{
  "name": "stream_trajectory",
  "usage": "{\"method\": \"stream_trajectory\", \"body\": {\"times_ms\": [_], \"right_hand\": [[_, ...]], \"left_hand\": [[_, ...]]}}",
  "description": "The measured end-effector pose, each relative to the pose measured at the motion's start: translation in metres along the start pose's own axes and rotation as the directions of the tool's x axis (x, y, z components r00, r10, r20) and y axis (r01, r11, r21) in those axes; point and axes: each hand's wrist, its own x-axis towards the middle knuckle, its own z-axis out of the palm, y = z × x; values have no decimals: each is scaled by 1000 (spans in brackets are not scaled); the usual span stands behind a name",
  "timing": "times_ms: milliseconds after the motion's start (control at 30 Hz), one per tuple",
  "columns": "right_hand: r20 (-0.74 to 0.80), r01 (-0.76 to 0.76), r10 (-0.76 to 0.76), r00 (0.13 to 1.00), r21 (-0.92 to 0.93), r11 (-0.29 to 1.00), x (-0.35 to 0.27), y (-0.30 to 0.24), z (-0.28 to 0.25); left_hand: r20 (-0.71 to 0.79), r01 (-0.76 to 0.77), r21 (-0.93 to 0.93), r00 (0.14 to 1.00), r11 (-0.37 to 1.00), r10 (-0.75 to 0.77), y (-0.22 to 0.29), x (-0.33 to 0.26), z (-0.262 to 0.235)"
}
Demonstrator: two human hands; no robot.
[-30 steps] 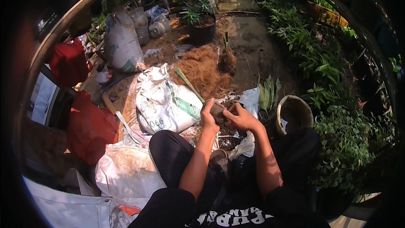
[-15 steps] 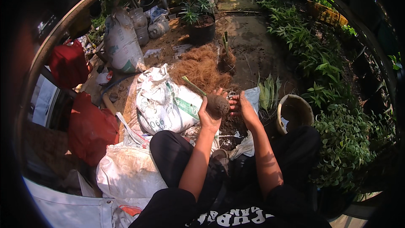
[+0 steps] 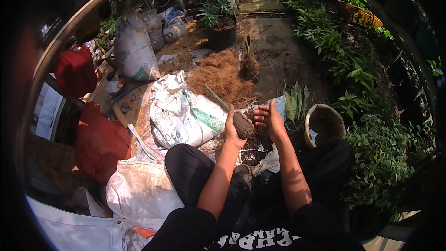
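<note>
My left hand [image 3: 231, 133] is wrapped round a ball of dark, wet soil [image 3: 243, 127]. A green plant stem [image 3: 215, 97] sticks out of the ball, tilted toward the far left. Just to the right, my right hand [image 3: 273, 123] holds nothing; its fingers are stretched out and apart from the ball. Below both hands lies loose dark soil [image 3: 252, 157] on a white sheet or sack. Beyond them is a heap of brown coconut fibre [image 3: 222, 77]. A short stem with a fibre-wrapped base [image 3: 250, 67] stands upright beside that heap.
A full white sack [image 3: 179, 118] leans close on my left, with red bags [image 3: 102, 142] farther out. A round beige pot [image 3: 308, 135] stands by my right knee, near cut leaves [image 3: 295, 103]. Leafy plants [image 3: 353, 72] line the right side. A black-potted plant [image 3: 223, 32] stands ahead.
The soil ball has turned in my left hand and come slightly nearer and right, its stem tilting lower. My right hand has moved slightly right, away from the ball.
</note>
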Motion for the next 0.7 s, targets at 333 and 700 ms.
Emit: {"method": "stream_trajectory", "body": {"times_ms": [333, 700], "right_hand": [[-7, 7, -7, 1000, 5, 1000, 1, 3, -2], [-44, -1, 4, 999, 55, 998, 0, 4, -1]], "left_hand": [[57, -63, 45, 997, 997, 61, 0, 5, -8], [148, 7, -303, 988, 953, 40, 0, 0, -5]]}}
